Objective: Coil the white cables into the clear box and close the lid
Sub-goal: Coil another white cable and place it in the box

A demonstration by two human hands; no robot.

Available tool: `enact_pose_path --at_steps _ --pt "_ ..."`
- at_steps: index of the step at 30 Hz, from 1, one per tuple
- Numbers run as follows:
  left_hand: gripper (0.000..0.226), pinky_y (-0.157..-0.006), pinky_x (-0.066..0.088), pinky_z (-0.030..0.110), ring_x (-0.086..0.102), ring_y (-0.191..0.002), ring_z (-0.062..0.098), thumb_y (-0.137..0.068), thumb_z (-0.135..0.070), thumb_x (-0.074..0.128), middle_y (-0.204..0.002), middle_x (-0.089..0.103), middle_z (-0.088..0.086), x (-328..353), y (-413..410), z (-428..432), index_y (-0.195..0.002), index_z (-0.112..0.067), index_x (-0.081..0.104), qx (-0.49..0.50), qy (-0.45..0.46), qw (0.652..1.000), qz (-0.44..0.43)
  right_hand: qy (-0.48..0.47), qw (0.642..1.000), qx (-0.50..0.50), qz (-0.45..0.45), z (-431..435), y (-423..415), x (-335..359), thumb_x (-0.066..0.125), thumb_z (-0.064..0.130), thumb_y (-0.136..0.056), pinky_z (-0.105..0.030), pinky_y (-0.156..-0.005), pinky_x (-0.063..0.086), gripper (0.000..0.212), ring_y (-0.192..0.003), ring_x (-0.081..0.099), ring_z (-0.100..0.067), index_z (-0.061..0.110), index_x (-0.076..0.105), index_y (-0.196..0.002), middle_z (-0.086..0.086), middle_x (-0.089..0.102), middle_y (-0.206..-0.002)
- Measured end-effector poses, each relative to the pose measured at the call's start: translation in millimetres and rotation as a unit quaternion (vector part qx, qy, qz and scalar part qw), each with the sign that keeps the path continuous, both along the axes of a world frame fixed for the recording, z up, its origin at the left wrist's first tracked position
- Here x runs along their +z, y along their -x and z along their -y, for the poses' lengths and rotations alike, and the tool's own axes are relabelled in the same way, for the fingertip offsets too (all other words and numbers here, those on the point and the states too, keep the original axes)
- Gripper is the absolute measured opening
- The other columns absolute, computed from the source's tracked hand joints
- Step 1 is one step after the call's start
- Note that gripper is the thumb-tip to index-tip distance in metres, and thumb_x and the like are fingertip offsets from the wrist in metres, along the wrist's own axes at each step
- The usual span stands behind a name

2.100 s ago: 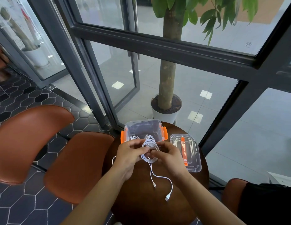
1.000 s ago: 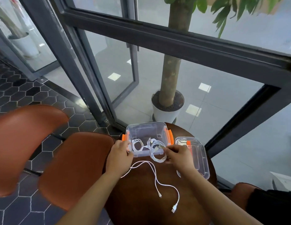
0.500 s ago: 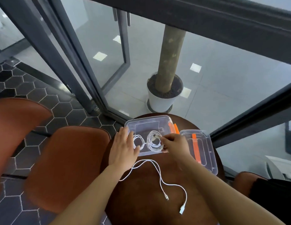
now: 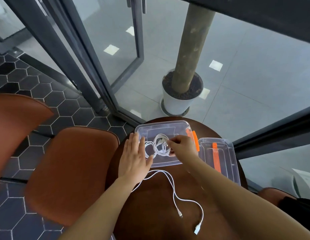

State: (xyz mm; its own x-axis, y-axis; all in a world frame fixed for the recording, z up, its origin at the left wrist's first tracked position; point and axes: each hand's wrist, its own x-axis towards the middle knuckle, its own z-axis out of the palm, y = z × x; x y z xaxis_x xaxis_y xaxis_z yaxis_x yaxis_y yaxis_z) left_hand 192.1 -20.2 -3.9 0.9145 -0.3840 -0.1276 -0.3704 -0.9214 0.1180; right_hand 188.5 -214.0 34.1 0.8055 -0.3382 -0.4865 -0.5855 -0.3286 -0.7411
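A clear box with orange latches stands open at the far side of a round brown table. Coiled white cables lie inside it. My right hand reaches into the box and pinches the coil. My left hand lies flat with straight fingers against the box's left edge. A loose white cable trails from under my left hand across the table, with both plugs near the front. The clear lid with an orange strip lies to the right of the box.
Brown leather chairs stand to the left of the table. A glass wall with dark frames runs behind it, and a potted tree stands beyond the glass. The table's far edge is close behind the box.
The cable coil went from held above the table into the box. My left hand let go of it and now lies flat on the box's left edge. The camera tilted downward.
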Motion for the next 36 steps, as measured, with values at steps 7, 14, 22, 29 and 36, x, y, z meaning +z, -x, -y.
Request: enact_pose_path --at_steps 7,14,22,29,36 --pt "0.056 -0.105 0.049 0.049 0.048 -0.133 0.039 -0.078 -0.016 0.075 -0.141 0.048 0.023 -4 4 0 -0.129 -0.003 0.056 0.034 0.119 0.992 0.02 0.032 0.999 0.029 -0.023 -6 -8 -16 0.069 0.025 -0.092 -0.048 -0.074 0.064 0.018 -0.069 0.074 -0.024 0.022 0.068 -0.075 -0.006 0.073 -0.073" --pt "0.047 -0.11 0.045 0.047 0.042 -0.139 0.041 -0.084 -0.014 0.039 -0.147 0.041 0.027 -20 8 -1 -0.124 0.002 0.058 0.033 0.139 0.989 0.043 0.057 0.995 0.066 -0.036 -12 -15 -31 0.064 0.024 -0.095 -0.038 -0.072 0.064 0.016 -0.068 0.073 -0.02 0.013 0.075 -0.092 -0.004 0.074 -0.078" --pt "0.05 -0.109 0.048 0.041 0.043 -0.141 0.04 -0.085 -0.016 0.024 -0.154 0.027 0.025 -30 9 2 -0.121 -0.001 0.056 0.053 0.175 0.983 0.02 0.131 0.974 0.168 -0.072 -31 -50 -48 0.061 0.021 -0.095 -0.035 -0.073 0.06 0.015 -0.077 0.071 -0.03 0.01 0.07 -0.088 -0.009 0.072 -0.083" --pt "0.048 -0.104 0.051 0.041 0.05 -0.13 0.04 -0.081 -0.015 0.031 -0.148 0.029 0.023 -26 6 0 -0.118 -0.002 0.057 0.052 0.164 0.985 0.02 0.181 0.942 0.248 -0.136 -37 -60 -64 0.066 0.002 -0.083 -0.026 -0.059 0.046 0.011 -0.074 0.068 -0.027 0.01 0.07 -0.077 -0.005 0.065 -0.07" --pt "0.045 -0.106 0.047 0.039 0.05 -0.131 0.042 -0.081 -0.016 0.036 -0.148 0.026 0.019 -26 6 0 -0.117 -0.001 0.059 0.043 0.157 0.986 0.024 0.217 0.928 0.275 -0.124 -43 -57 -62 0.065 0.006 -0.09 -0.034 -0.071 0.052 0.017 -0.083 0.066 -0.03 0.006 0.07 -0.106 -0.012 0.071 -0.094"
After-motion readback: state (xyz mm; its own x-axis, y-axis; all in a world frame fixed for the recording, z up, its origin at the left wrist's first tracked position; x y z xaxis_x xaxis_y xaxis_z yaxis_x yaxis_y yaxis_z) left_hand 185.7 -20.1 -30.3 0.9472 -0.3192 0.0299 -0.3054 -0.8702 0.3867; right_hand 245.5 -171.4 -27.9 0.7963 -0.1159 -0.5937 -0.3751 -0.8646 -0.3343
